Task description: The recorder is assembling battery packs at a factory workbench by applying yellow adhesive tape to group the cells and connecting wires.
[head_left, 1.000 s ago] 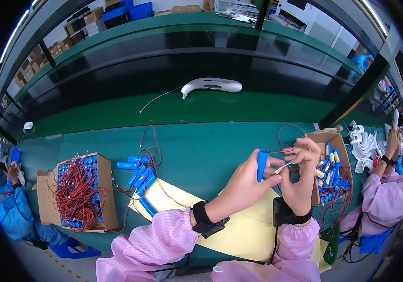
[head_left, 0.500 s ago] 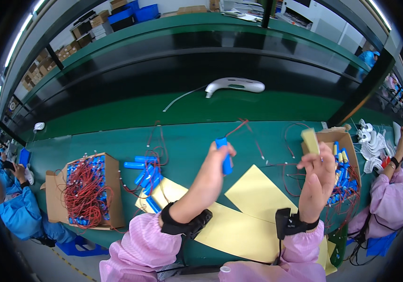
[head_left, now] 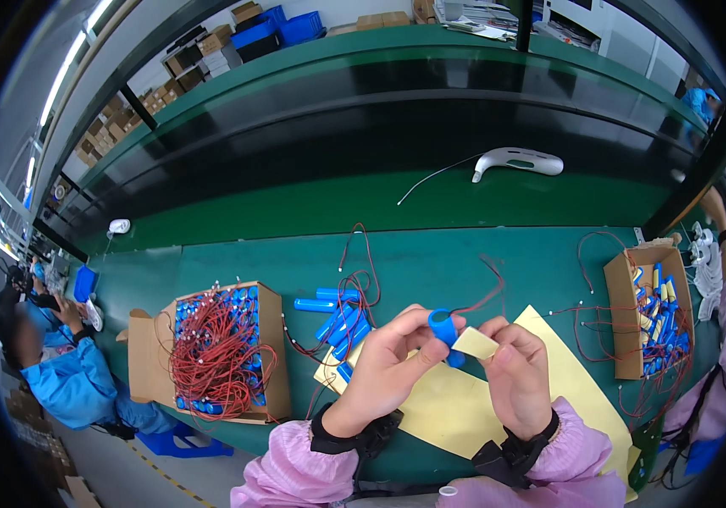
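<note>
My left hand (head_left: pixel 387 366) is closed around a blue cylindrical battery (head_left: pixel 442 325), tilted so that one end faces up. Thin red and black wires (head_left: pixel 492 292) trail from that battery. Close by on its right, my right hand (head_left: pixel 519 381) pinches a small pale yellow sticker (head_left: pixel 475 344) between thumb and fingers. The sticker's near edge is at the battery's side; whether it touches cannot be made out. Beneath both hands lie yellow sheets (head_left: pixel 439 423). A loose group of blue batteries (head_left: pixel 338 320) with wires rests left of my hands.
At left stands an open cardboard box (head_left: pixel 273 356) packed with wired blue batteries. Another cardboard box (head_left: pixel 628 343) at right holds batteries, some with yellow patches. A white curved device (head_left: pixel 520 161) lies beyond the table. People sit on both sides.
My right hand has come down and left, bringing the sticker beside the battery. My left hand has turned the battery. The whole view has shifted, so most things appear further right.
</note>
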{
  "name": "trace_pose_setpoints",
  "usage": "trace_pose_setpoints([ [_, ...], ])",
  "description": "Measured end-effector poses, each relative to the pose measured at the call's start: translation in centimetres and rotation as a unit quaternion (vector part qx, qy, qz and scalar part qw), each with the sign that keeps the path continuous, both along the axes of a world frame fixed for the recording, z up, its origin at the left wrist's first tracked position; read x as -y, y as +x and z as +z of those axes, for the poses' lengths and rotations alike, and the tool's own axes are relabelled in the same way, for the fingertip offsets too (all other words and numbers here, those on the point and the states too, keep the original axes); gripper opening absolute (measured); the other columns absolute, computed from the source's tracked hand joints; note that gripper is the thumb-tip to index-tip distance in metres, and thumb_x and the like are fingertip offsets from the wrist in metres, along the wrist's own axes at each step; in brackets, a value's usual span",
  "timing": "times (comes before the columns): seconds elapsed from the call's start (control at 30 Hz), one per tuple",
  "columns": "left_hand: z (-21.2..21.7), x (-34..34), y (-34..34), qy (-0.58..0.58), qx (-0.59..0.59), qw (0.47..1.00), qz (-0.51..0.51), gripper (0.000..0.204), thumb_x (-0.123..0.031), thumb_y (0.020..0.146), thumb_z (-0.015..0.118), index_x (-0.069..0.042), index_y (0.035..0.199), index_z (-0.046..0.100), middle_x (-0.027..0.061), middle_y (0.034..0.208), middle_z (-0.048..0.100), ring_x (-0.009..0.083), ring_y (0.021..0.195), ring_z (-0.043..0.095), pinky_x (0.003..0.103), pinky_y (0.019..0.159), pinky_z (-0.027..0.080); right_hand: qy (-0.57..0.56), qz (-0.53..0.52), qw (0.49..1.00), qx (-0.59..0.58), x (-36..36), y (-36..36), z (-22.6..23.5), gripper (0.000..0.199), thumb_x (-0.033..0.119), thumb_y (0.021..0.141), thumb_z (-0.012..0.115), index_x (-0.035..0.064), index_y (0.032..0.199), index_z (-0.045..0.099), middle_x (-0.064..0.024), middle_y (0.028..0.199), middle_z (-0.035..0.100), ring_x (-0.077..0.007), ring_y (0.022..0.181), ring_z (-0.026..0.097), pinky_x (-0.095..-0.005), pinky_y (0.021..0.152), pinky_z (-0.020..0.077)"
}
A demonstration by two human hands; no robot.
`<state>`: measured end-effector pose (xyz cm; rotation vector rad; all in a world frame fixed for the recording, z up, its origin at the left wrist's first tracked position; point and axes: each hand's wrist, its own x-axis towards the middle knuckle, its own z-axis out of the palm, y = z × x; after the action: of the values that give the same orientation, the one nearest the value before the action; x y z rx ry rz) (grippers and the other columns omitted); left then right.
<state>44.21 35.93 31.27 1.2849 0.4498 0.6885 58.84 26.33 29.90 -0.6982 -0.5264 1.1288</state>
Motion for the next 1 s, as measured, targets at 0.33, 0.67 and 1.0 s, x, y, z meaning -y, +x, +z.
trace_pose_setpoints([
  [0.33, -0.5, 0.3, -0.4, 0.038, -0.022, 0.999, 0.032, 0.038, 0.005, 0.090, 0.060, 0.001, 0.126, 0.049, 0.0135, 0.124, 0.059, 0.0187, 0.105, 0.064, 0.029, 0.089, 0.054, -0.056, 0.000, 0.997, -0.048, 0.1, 0.1, -1.2, 0.007, 0.005, 0.089, 0.063, -0.0018, 0.089, 0.064, -0.0096, 0.102, 0.061, -0.0173, 0.092, 0.058, -0.0313, 0.086, 0.0443],
  [0.67, -0.9, 0.1, -0.3, 0.050, -0.025, 0.998, 0.031, 0.037, 0.002, 0.089, 0.062, 0.000, 0.125, 0.050, 0.0113, 0.118, 0.061, 0.0174, 0.106, 0.063, 0.027, 0.084, 0.055, -0.081, -0.008, 0.997, -0.003, 0.3, 0.3, -1.2, 0.006, 0.005, 0.086, 0.067, -0.0007, 0.087, 0.065, -0.0091, 0.101, 0.061, -0.0142, 0.089, 0.056, -0.0282, 0.083, 0.0432],
  [1.0, -0.5, 0.2, -0.4, 0.020, -0.033, 0.999, 0.025, 0.042, 0.002, 0.091, 0.061, 0.007, 0.130, 0.045, 0.0196, 0.121, 0.060, 0.0252, 0.111, 0.062, 0.033, 0.088, 0.056, -0.087, -0.026, 0.996, 0.002, 0.2, 0.0, -1.4, 0.002, 0.001, 0.086, 0.066, -0.0006, 0.087, 0.064, -0.0087, 0.102, 0.059, -0.0132, 0.087, 0.057, -0.0269, 0.082, 0.0441],
])
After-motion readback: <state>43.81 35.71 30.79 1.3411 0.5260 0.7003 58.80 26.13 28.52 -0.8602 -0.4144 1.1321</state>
